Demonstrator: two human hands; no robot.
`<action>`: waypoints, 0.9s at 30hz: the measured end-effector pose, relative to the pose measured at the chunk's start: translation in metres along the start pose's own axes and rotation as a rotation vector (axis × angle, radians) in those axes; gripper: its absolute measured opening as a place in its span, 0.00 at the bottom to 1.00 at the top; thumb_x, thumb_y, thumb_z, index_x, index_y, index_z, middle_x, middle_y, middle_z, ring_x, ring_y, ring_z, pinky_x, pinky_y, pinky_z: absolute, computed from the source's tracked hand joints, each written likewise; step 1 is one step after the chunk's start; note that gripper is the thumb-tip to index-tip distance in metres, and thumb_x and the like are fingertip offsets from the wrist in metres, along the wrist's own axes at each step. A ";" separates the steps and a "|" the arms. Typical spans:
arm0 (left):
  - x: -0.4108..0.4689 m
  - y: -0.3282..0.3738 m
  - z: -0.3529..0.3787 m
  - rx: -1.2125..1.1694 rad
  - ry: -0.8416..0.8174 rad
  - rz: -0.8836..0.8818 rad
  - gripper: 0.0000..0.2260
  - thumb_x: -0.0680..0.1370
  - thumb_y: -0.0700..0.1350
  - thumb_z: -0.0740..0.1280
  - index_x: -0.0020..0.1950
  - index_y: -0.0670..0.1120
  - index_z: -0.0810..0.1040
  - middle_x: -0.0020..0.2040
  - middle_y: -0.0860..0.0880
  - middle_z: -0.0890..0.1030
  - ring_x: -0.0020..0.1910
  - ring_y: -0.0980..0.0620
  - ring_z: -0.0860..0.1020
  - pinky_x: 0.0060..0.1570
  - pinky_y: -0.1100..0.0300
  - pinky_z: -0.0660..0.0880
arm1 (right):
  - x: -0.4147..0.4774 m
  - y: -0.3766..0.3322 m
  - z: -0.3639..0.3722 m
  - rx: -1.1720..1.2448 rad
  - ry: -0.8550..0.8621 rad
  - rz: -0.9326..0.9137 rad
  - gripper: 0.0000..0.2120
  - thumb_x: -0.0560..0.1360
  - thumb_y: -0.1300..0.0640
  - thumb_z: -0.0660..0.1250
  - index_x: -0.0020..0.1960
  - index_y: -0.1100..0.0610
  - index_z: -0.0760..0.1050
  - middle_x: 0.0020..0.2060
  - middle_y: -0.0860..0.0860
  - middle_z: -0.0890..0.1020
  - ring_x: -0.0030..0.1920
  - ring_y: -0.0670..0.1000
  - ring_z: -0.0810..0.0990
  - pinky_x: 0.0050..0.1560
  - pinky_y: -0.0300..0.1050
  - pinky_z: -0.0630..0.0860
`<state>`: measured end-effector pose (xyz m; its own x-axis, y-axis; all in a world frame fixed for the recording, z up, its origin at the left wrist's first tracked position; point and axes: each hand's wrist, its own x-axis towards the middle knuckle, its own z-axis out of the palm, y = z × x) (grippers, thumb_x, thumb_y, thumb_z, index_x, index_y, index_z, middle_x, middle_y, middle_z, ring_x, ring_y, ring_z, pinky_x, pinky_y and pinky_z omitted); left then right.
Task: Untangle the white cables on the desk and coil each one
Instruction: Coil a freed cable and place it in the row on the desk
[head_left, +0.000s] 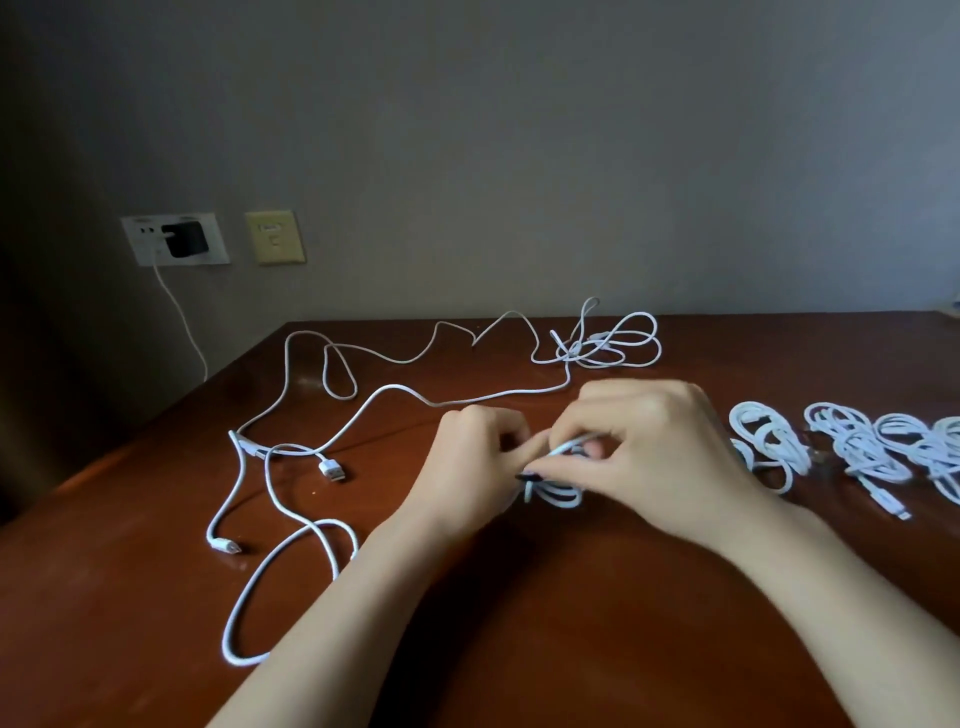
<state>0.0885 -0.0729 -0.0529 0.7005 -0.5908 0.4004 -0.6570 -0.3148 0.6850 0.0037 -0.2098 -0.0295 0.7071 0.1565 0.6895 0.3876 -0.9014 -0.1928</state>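
White cable trails down from a black charger plugged into a wall socket at far left, with a yellow wall plate just beside it. On the brown wooden desk, loose white cables sprawl in wide loops across the left half, a USB plug lying among them. One strand runs back to a tangle at the far edge, near the wall. At centre, the left hand has its fingers curled, its grip clamped on one side of a small coil. The coil sits between the two hands, its loops hanging below the fingers; whether it touches the desk cannot be told. The right hand pinches the coil's other side, thumb and fingers closed on a strand crossing the top of the bundle. Further right, well apart from the loose lengths, coiled cables lie in a row on the desk, reaching the frame's edge.
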 end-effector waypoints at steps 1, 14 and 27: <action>-0.001 0.001 0.000 -0.029 -0.047 0.021 0.14 0.72 0.40 0.69 0.27 0.43 0.72 0.26 0.41 0.77 0.24 0.55 0.69 0.26 0.62 0.64 | 0.000 0.002 -0.004 0.080 0.025 0.037 0.11 0.65 0.43 0.74 0.32 0.49 0.79 0.25 0.42 0.68 0.27 0.44 0.68 0.29 0.35 0.62; -0.007 0.014 0.009 -0.474 0.061 -0.029 0.17 0.81 0.42 0.61 0.34 0.34 0.72 0.28 0.44 0.70 0.28 0.51 0.66 0.28 0.60 0.62 | -0.007 0.017 0.024 0.848 0.014 0.759 0.13 0.75 0.63 0.66 0.32 0.56 0.78 0.29 0.56 0.70 0.30 0.50 0.62 0.25 0.34 0.56; 0.005 -0.008 0.002 -0.409 0.386 -0.234 0.16 0.73 0.54 0.70 0.41 0.41 0.74 0.31 0.48 0.78 0.30 0.53 0.74 0.35 0.58 0.71 | -0.018 -0.010 0.034 -0.016 -0.301 0.261 0.10 0.79 0.56 0.59 0.38 0.52 0.66 0.34 0.47 0.70 0.39 0.53 0.75 0.42 0.49 0.72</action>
<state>0.0969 -0.0752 -0.0576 0.9143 -0.2038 0.3501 -0.3665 -0.0477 0.9292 0.0069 -0.1895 -0.0640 0.9234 0.0302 0.3827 0.1640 -0.9323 -0.3222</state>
